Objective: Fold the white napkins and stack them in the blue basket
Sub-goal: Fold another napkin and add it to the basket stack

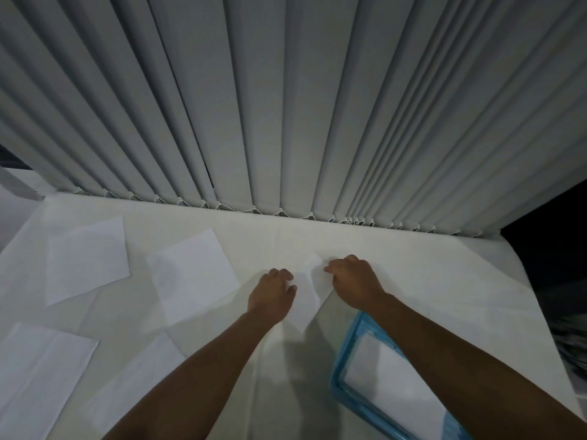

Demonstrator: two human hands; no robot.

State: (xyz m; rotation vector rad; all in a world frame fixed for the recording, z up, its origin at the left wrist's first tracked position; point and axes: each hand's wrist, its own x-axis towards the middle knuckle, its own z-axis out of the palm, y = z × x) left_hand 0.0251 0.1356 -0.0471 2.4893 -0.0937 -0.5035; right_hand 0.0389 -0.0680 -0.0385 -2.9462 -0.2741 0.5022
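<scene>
A white napkin (307, 295), partly folded into a narrow shape, lies on the table between my hands. My left hand (271, 293) grips its left edge and my right hand (354, 282) grips its right edge near the far corner. The blue basket (344, 360) sits at the near right, under my right forearm, with folded white napkins (390, 379) inside it. Several flat white napkins lie to the left: one at the far left (85, 258), one in the middle (193, 274), one at the near left (38, 379) and another (139, 373) beside my left forearm.
The table (428, 281) is covered with a white cloth. Grey vertical blinds (286, 106) hang along its far edge. The table's right edge drops off to a dark area (559, 265).
</scene>
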